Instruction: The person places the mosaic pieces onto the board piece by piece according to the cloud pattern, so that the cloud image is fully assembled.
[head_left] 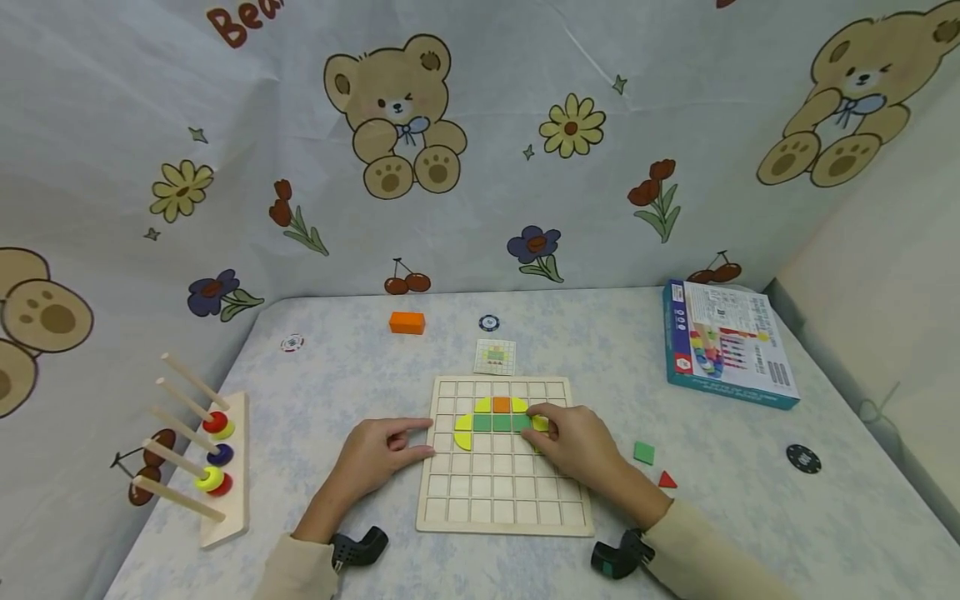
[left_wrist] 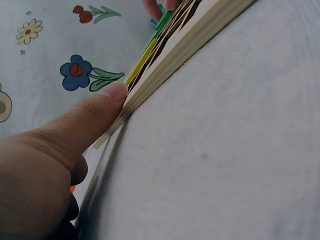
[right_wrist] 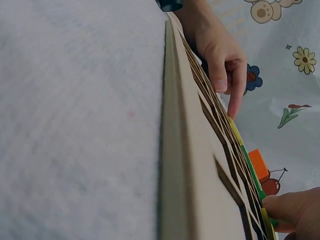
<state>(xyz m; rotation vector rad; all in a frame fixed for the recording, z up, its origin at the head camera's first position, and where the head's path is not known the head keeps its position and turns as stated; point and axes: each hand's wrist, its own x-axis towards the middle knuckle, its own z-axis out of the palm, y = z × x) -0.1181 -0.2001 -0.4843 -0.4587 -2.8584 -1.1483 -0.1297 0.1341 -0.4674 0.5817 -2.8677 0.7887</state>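
A pale wooden grid board (head_left: 504, 508) lies on the table. Set into its upper cells are an orange square (head_left: 500, 405), a row of green squares (head_left: 482, 422) and several rounded yellow pieces (head_left: 463, 439). My left hand (head_left: 378, 457) touches the board's left edge with index finger and thumb; the left wrist view has its thumb (left_wrist: 112, 95) against the rim. At the right end of the green row my right hand (head_left: 573, 437) pinches a rounded yellow piece (head_left: 540, 423) between thumb and index finger. That hand partly hides the neighbouring cells. A pattern card (head_left: 495, 357) lies just behind the board.
Right of the board lie a green square (head_left: 643, 452) and a red triangle (head_left: 667, 480). Farther right are a black chip (head_left: 803, 458) and a game box (head_left: 731, 346). A peg stand (head_left: 236, 467) with rings stands left. An orange block (head_left: 407, 322) sits behind.
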